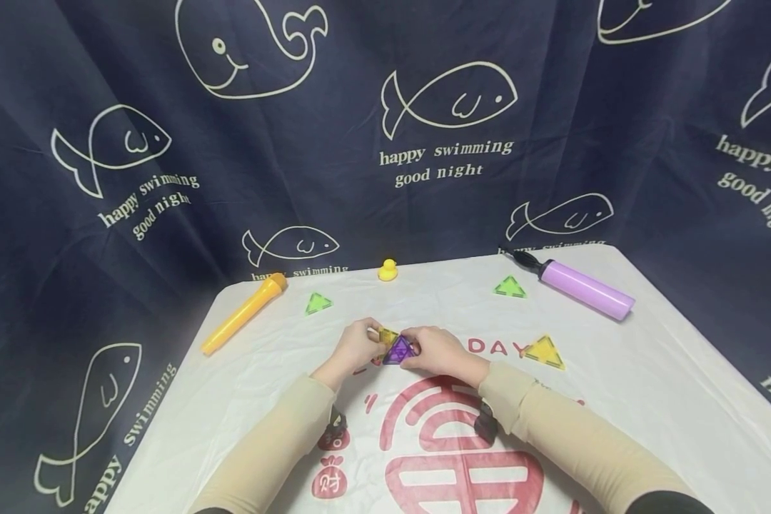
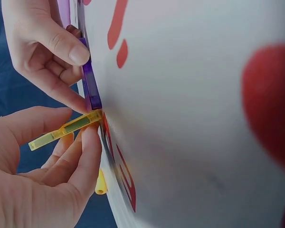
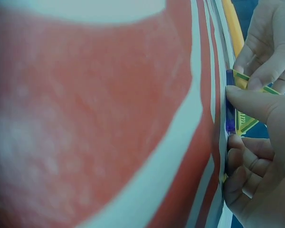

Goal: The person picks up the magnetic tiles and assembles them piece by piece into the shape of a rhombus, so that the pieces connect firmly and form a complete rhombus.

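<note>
Over the upper middle of the table, my left hand point(image 1: 355, 348) pinches a yellow triangular magnetic tile point(image 2: 69, 128) between thumb and fingers. My right hand point(image 1: 442, 351) grips a purple triangular magnetic tile point(image 1: 399, 351) by its side. In the left wrist view, the yellow tile stands at an angle to the purple tile point(image 2: 91, 83), and their edges meet close to the tablecloth. The right wrist view has the purple tile point(image 3: 230, 111) nearly edge-on, with the yellow tile point(image 3: 248, 122) partly hidden behind the right hand's thumb.
Green triangular tiles point(image 1: 318, 303) point(image 1: 510, 287) lie farther back, and another yellow triangle point(image 1: 545, 352) lies right. An orange toy microphone point(image 1: 247, 313) is at left, a rubber duck point(image 1: 388, 270) at the back edge, and a purple hand pump point(image 1: 585, 288) at back right.
</note>
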`<state>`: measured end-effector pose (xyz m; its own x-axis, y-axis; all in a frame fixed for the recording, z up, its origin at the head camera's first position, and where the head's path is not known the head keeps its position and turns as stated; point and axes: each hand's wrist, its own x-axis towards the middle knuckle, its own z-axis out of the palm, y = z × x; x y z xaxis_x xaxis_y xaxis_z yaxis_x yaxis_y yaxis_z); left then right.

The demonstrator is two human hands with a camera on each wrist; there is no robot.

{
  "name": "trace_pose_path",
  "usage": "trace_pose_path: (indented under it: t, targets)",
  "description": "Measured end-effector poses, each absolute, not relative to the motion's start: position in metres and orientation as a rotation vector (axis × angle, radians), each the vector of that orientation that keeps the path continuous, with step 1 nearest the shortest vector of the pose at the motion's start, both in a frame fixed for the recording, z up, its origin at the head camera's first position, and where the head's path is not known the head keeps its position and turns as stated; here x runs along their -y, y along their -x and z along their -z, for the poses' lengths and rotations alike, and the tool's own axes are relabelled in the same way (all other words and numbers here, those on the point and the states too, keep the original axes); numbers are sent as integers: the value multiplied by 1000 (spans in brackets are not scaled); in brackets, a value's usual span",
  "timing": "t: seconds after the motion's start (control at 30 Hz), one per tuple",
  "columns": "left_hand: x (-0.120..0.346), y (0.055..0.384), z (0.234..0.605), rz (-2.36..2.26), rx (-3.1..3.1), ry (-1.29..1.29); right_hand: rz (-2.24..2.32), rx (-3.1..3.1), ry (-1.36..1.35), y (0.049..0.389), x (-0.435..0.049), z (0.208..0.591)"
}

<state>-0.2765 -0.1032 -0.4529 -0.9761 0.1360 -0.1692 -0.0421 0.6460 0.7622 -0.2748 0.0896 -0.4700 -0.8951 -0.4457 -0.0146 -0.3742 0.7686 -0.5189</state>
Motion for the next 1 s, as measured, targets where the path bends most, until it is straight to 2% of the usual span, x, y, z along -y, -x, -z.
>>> trace_pose_path:
  t: [0.4,1.0]
  targets:
    - [107,278,455,-1308,-2555,-98,922,-2636,736,288,-100,469]
    - [108,280,455,-1258,-2582,-140,928,-2649,633,286,-95,468]
